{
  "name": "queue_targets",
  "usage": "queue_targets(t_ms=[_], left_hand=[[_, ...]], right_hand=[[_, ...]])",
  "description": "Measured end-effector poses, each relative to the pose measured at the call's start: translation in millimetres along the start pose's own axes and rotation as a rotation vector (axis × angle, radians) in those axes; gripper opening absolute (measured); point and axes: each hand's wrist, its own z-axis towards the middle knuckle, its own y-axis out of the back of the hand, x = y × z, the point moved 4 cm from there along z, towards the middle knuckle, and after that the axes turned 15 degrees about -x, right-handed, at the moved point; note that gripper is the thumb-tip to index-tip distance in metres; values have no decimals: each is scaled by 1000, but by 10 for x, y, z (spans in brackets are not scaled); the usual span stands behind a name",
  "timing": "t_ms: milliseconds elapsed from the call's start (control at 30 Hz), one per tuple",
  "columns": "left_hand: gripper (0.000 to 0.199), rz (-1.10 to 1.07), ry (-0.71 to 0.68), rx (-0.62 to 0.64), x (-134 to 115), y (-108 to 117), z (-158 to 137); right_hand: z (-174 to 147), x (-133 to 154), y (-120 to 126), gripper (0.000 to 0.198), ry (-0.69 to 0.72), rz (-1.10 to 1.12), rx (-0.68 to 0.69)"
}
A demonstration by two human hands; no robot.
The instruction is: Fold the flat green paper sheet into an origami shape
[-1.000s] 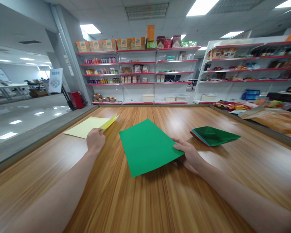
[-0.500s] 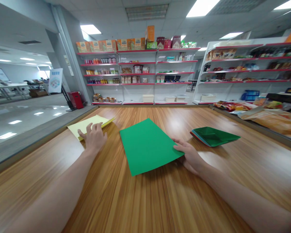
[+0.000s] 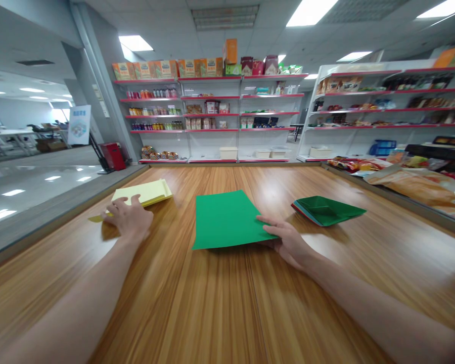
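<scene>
Stocked white shelving with red edges (image 3: 210, 139) spans the background, above a broad wood-grain tabletop (image 3: 220, 303) that fills the foreground. Bagged goods (image 3: 417, 184) crowd beyond its right edge. Near the middle of the tabletop is a green sheet of paper (image 3: 227, 220), tilted, its near edge raised over a shadow. Left of it, well apart, sit pale yellow paper sheets (image 3: 151, 191), layered and uneven at the edges; to its right lies a smaller folded green paper piece (image 3: 328, 210) with red and blue layers along its left side. The right hand (image 3: 288, 240) pinches the green sheet at its right side, thumb on top. The left hand (image 3: 131, 217) has its fingers bent and spread over the yellow sheets' near left part; whether it grips them, I cannot tell. The step in hand seems to be handling the yellow sheets while keeping the green one apart; the next move calls for a sure left-hand hold and a light, steady right pinch.
</scene>
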Motion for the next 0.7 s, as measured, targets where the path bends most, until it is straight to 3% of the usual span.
queue_targets(t_ms=[67, 233, 500, 700], left_hand=[[43, -144, -60, 47, -155, -3, -30], [23, -502, -117, 349, -525, -193, -292], [48, -911, 264, 769, -827, -367, -692], [46, -1115, 415, 878, -827, -316, -755]], right_hand=[[-1, -2, -4, 27, -8, 3, 17], [3, -13, 14, 40, -10, -55, 23], [-40, 16, -9, 51, 84, -48, 76], [-104, 54, -59, 78, 85, 14, 140]])
